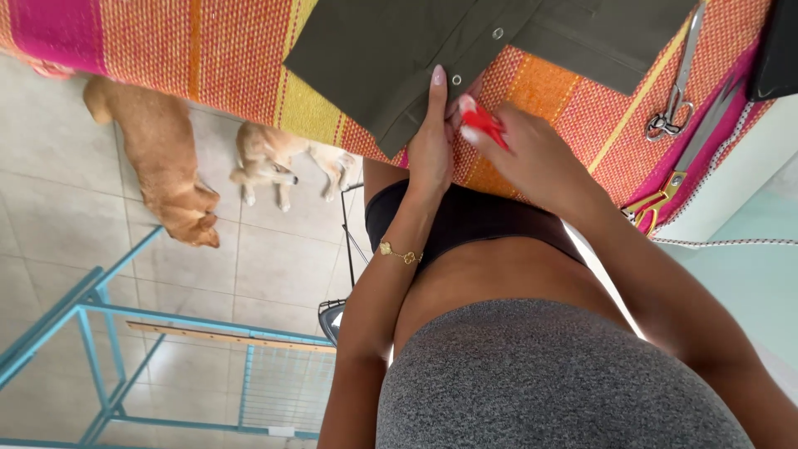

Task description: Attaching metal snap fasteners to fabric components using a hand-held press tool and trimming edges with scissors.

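An olive-green garment (pixel 399 58) with metal snaps lies on a table covered by a striped orange and pink woven cloth (pixel 208 50). My left hand (pixel 432 141), with a gold bracelet on its wrist, presses flat on the garment's lower edge, its finger beside a snap (pixel 456 80). My right hand (pixel 532 154) is closed around a small red tool (pixel 482 125), held right next to the left hand at the garment's edge. What kind of tool it is cannot be told.
Silver scissors (pixel 677 91) and gold-handled shears (pixel 677 170) lie on the cloth at the right, below a black object (pixel 777 50). Two tan dogs (pixel 162 154) (pixel 278 162) lie on the tiled floor at the left. A blue metal rack (pixel 108 333) stands at the lower left.
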